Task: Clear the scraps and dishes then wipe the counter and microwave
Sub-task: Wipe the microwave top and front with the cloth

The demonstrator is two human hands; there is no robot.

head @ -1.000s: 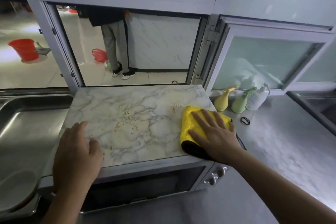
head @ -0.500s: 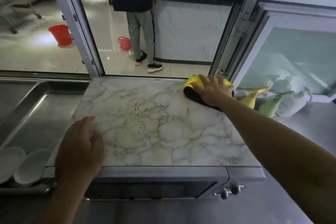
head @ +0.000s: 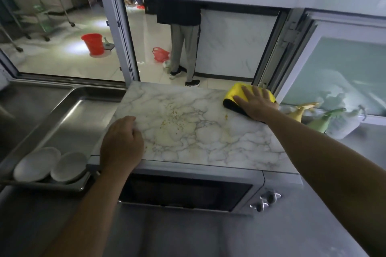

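The microwave (head: 188, 192) stands on the steel counter (head: 188, 236), topped by a marble-patterned surface (head: 208, 144). Yellow crumbs and stains (head: 171, 120) lie on its middle. My right hand (head: 255, 104) presses flat on a folded yellow cloth (head: 236, 91) at the far right corner of that top. My left hand (head: 121, 144) rests on the near left edge with the fingers slightly bent, holding nothing. Two white plates (head: 50, 166) lean in the steel sink tray (head: 62, 110) to the left.
A yellow spray bottle (head: 300, 110), a green one (head: 321, 121) and a white bottle (head: 344, 125) stand right of the microwave by the window sill. Beyond the open window a person (head: 183, 48) stands near a red bucket (head: 93, 44) and red basket (head: 160, 54).
My right hand slid the yellow cloth from the near right of the microwave top to its far right corner. The left hand stayed on the near left edge.
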